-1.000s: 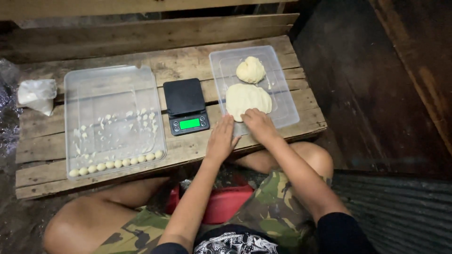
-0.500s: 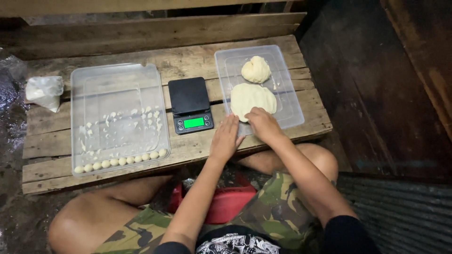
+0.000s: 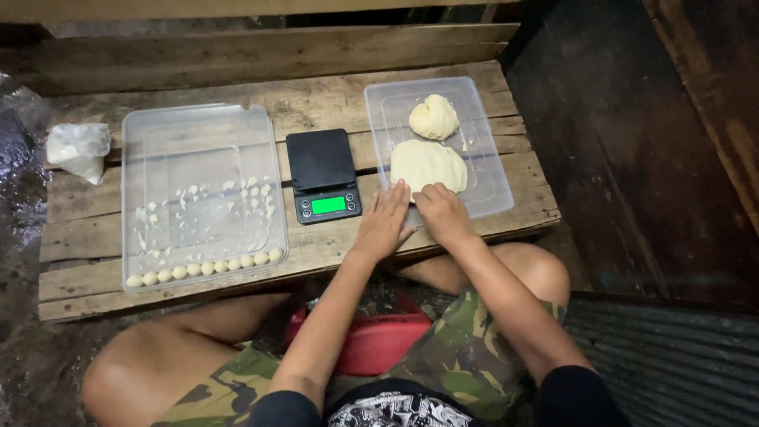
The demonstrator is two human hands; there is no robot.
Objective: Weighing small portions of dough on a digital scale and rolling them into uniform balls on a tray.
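Both hands are laid side by side at the near edge of the right tray (image 3: pixel 490 170). The left hand (image 3: pixel 385 223) is spread flat, fingers out, holding nothing. The right hand (image 3: pixel 441 212) is curled over the near edge of the flat dough (image 3: pixel 428 164); whether a piece is pinched cannot be told. The dough lies in the tray's near half, with a rounder lump (image 3: pixel 433 117) beyond it. A small bit is best nipped from the edge while the left hand steadies the tray. The dough's long axis runs across the tray, left to right; no end points anywhere. The scale (image 3: pixel 322 175) stands just left.
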